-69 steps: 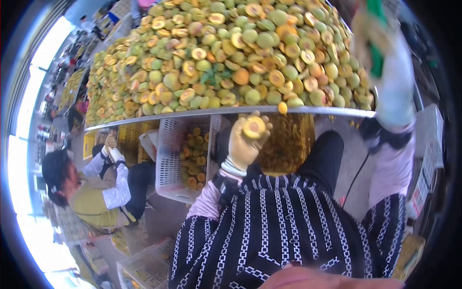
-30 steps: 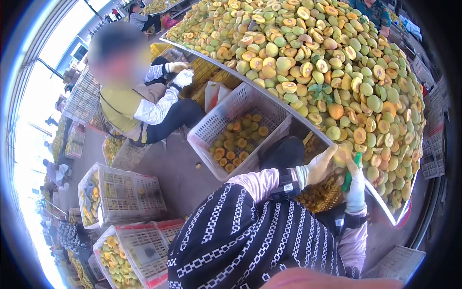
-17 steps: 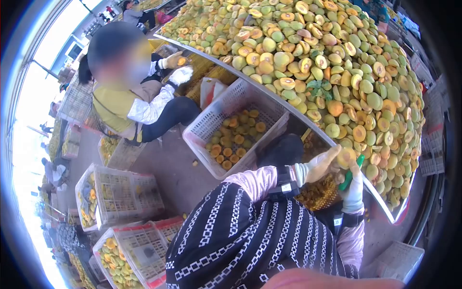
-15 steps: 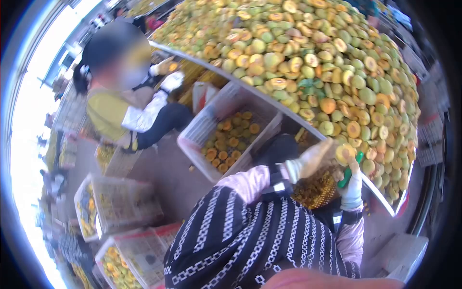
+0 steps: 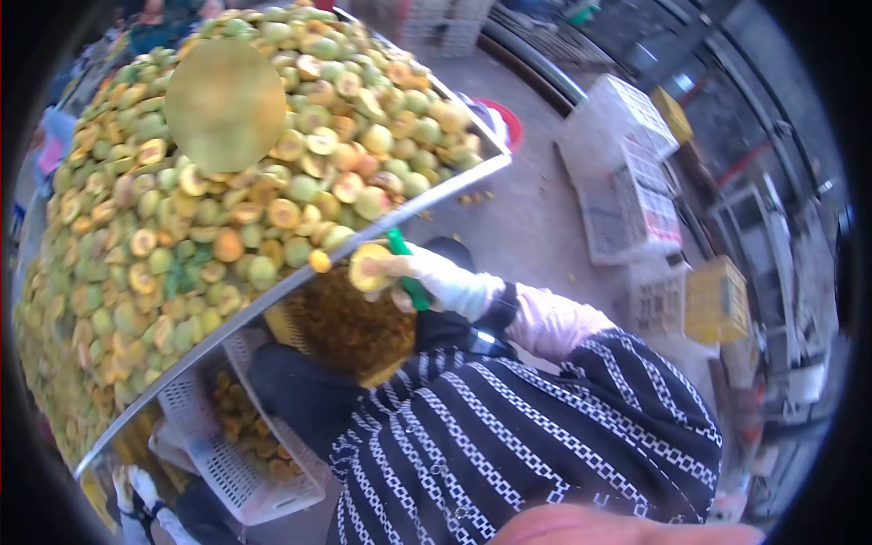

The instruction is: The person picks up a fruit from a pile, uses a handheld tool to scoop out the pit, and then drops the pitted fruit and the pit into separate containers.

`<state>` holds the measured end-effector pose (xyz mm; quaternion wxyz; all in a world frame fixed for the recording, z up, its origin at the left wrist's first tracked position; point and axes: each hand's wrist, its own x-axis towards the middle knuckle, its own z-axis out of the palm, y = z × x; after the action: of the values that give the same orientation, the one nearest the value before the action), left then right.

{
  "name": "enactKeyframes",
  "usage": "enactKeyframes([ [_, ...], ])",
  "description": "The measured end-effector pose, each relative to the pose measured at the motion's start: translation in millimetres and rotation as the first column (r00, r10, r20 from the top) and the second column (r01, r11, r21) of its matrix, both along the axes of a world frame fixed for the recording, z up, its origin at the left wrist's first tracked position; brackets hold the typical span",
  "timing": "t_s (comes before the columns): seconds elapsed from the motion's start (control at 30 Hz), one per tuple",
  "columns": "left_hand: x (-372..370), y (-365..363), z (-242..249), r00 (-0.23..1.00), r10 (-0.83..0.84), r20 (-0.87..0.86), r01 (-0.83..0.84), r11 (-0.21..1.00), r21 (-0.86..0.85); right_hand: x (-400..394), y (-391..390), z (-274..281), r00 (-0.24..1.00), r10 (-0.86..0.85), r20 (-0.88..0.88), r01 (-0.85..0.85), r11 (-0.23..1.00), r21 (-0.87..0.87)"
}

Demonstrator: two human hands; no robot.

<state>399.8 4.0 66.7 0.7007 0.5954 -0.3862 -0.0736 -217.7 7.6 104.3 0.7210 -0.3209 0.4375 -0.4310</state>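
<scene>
My gloved right hand (image 5: pixel 443 280) is closed around a green-handled tool (image 5: pixel 409 272), whose working end I cannot make out. The same hand's fingertips hold a cut yellow fruit (image 5: pixel 370 267), apricot-like, with its flesh facing out. Both are just off the metal table edge (image 5: pixel 300 274), above a yellow basket (image 5: pixel 283 327) of brown bits between my knees. A large heap of halved green and orange fruit (image 5: pixel 173 272) lies on the table beside the hand. My left hand is not in view.
Below the table edge, a white crate (image 5: pixel 238 472) holds fruit halves. A co-worker's gloved hands (image 5: pixel 134 486) show at the lower left. Stacked white crates (image 5: pixel 627 182) and a yellow crate (image 5: pixel 718 300) stand at right. A red basin (image 5: pixel 504 123) sits past the table corner.
The view has swung to the right, so the heap now lies at left. My left hand has gone out of view. The right hand still has the green-handled tool and a cut fruit.
</scene>
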Motion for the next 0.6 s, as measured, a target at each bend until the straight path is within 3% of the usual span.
enactKeyframes([
  [0.1,-2.2,4.7,-9.5,0.999,0.040,0.024,-0.042,0.997,0.071,-5.0,6.2,-25.9,0.992,-0.029,0.123,0.026,0.999,0.026],
  [0.6,-11.2,0.3,-5.0,0.998,-0.057,-0.016,0.058,0.996,0.073,-18.3,19.6,-24.9,0.996,-0.050,0.069,0.044,0.996,0.083],
])
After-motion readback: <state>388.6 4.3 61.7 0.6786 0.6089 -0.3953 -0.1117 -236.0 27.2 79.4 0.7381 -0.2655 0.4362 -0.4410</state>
